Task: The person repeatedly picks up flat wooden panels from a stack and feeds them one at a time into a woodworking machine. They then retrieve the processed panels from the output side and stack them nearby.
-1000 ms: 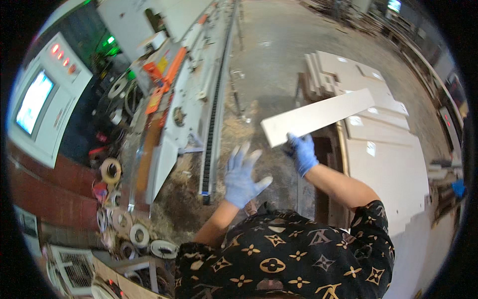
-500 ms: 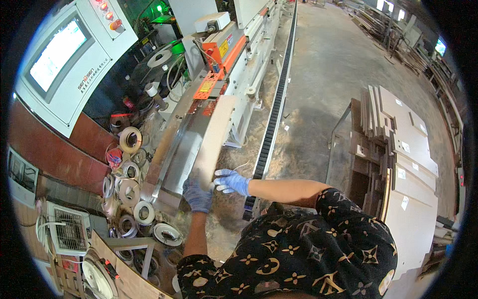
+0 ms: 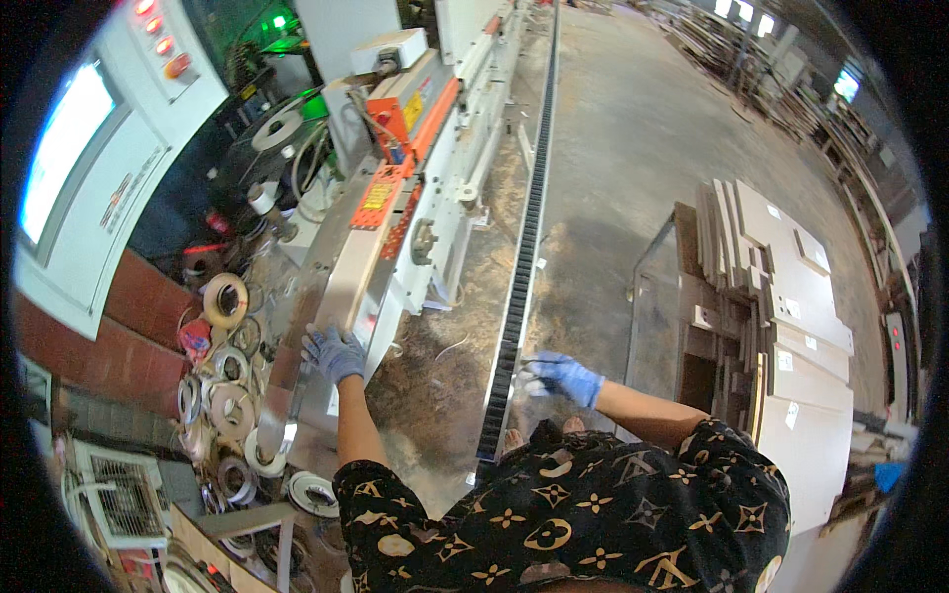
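A long, narrow pale board point(image 3: 348, 277) lies along the metal bed of an edge-banding machine point(image 3: 415, 109), its far part at the orange guard. My left hand point(image 3: 334, 354), in a blue-grey glove, rests at the board's near end with its fingers spread. My right hand point(image 3: 561, 378), gloved in blue, hangs over the right side of the black roller track point(image 3: 518, 306). Its fingers are stretched out and a little blurred, with nothing in them.
Stacked pale panels point(image 3: 806, 336) stand on a rack to my right. Rolls of edge tape point(image 3: 232, 410) crowd the floor left of the machine. A white control cabinet with a lit screen point(image 3: 67, 138) stands at far left. More boards line the far right wall.
The board has gone from tilted between both hands to lying on the machine bed, farther left. My right hand has let go and moved right; my left hand has moved left and forward.
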A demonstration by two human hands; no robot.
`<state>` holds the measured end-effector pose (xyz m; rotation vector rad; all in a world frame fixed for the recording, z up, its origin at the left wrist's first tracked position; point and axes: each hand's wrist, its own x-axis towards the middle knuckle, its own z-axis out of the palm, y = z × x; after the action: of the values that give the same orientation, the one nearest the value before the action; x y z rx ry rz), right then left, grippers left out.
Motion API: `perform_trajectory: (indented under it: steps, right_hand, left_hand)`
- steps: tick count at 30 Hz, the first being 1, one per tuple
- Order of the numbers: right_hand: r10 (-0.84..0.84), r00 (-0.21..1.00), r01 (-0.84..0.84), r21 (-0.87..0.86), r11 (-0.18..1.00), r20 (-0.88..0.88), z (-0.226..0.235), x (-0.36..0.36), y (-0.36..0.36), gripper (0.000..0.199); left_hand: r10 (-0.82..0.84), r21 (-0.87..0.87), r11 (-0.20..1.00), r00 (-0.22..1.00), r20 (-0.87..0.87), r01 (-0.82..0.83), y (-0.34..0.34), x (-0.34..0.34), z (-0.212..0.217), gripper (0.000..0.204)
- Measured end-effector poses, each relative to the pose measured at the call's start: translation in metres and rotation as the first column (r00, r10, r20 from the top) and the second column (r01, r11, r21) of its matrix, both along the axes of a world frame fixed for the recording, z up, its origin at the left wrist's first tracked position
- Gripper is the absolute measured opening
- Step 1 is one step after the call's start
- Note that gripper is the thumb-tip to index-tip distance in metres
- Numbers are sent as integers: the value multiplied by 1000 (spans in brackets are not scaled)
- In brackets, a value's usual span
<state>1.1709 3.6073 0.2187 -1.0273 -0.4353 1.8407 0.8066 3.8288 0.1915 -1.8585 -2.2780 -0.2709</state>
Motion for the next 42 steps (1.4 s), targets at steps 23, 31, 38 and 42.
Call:
perform_trajectory:
  steps: [23, 31, 38, 42]
  right_hand:
    - [264, -445, 136, -227, 964, 856, 206, 384, -188, 98]
    - [-148, -540, -397, -96, 913, 828, 196, 265, -151, 87]
    - [-236, -433, -584, -72, 808, 870, 145, 187, -123, 97]
    - [-119, -466, -605, -217, 766, 877, 98, 131, -74, 100]
  left_hand:
    - [-829, 374, 510, 326, 455, 774, -36, 294, 74, 51]
    - [-792, 333, -27, -224, 569, 942, -201, 417, 118, 94]
    - [573, 74, 370, -290, 766, 926, -226, 384, 64, 41]
    - [627, -55, 585, -409, 663, 809, -168, 244, 2, 39]
